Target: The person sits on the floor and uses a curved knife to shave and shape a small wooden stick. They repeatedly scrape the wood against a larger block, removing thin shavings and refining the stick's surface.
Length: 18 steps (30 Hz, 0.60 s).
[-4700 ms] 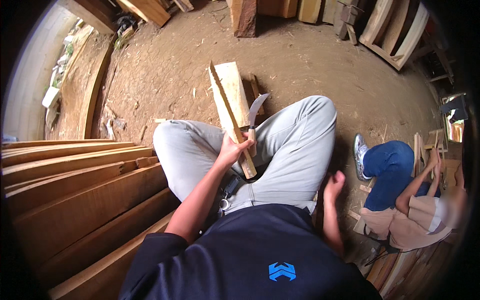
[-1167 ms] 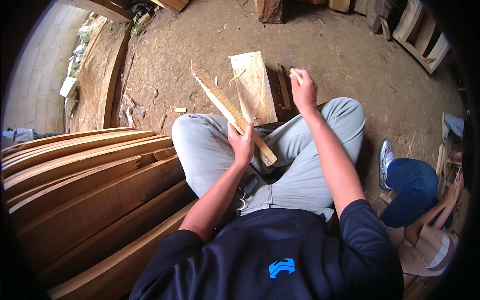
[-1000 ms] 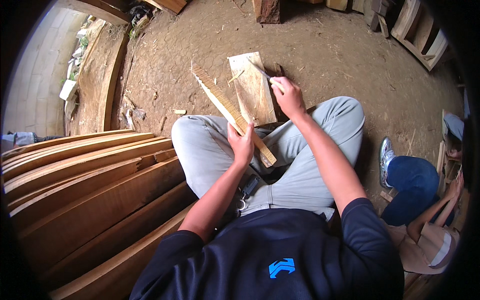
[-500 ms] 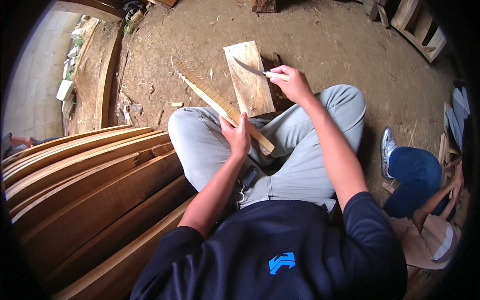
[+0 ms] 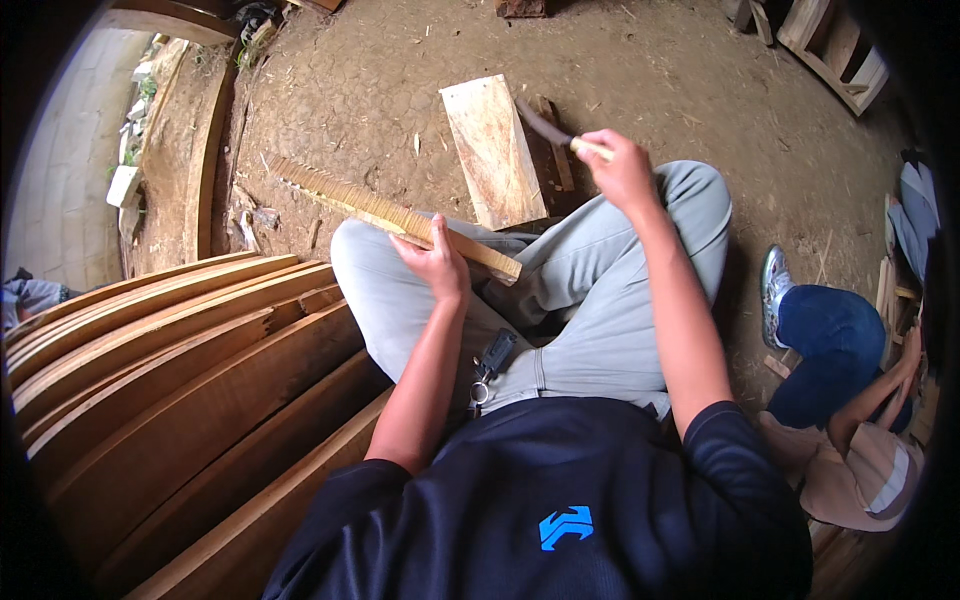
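My left hand (image 5: 437, 258) grips a long wooden strip (image 5: 370, 208) near its lower end, over my left thigh. Close ridges or notches run along the strip's upper face, and its far end is thin and pointed. In my right hand (image 5: 618, 168) is a knife with a pale handle and a curved dark blade (image 5: 542, 124), slightly blurred and raised apart from the strip. Between the hands, just beyond my crossed legs, a pale rectangular wooden board (image 5: 492, 150) slopes away from me. A darker piece of wood (image 5: 556, 150) lies beside it, under the knife.
Long stacked planks (image 5: 180, 370) fill the left side beside my leg. Bare earth (image 5: 370, 90) with scattered chips spreads ahead. Another person (image 5: 835, 350) sits close on my right. A wooden frame (image 5: 835, 50) stands at the far right, and a beam (image 5: 208, 160) edges the ground at left.
The wooden strip has swung left, lying flatter and off the board, as my left hand moved left. My right hand has carried the knife rightward, away from over the board.
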Available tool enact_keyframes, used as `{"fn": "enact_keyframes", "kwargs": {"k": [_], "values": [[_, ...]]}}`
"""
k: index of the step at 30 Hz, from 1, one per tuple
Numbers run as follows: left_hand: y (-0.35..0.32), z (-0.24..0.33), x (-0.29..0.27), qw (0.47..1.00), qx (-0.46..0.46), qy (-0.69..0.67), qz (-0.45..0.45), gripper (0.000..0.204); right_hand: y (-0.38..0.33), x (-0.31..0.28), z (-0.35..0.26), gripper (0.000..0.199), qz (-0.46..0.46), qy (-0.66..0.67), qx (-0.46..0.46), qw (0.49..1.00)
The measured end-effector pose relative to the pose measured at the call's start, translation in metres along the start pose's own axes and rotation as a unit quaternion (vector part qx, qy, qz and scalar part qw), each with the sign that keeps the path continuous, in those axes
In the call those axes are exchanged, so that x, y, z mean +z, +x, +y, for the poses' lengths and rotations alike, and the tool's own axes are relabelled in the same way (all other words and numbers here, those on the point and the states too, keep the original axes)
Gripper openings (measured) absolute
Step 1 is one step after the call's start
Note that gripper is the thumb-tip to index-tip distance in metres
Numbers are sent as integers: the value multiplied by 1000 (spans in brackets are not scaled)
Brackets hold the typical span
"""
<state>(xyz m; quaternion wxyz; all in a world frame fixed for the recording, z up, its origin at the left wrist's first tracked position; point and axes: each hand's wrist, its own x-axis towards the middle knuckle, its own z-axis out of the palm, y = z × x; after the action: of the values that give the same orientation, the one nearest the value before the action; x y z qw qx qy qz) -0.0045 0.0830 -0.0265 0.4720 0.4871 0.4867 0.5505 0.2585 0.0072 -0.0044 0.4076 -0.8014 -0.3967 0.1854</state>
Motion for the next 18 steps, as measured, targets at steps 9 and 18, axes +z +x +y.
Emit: {"fn": "enact_keyframes", "kwargs": {"k": [9,18], "values": [[-3,1,5,999,-25,-17,-40,49,-8,-1,-12,21,-245,19,-23,969],[0,-7,5,999,-19,3,-32,40,-19,-36,-28,22,-12,-148,-31,988]]}}
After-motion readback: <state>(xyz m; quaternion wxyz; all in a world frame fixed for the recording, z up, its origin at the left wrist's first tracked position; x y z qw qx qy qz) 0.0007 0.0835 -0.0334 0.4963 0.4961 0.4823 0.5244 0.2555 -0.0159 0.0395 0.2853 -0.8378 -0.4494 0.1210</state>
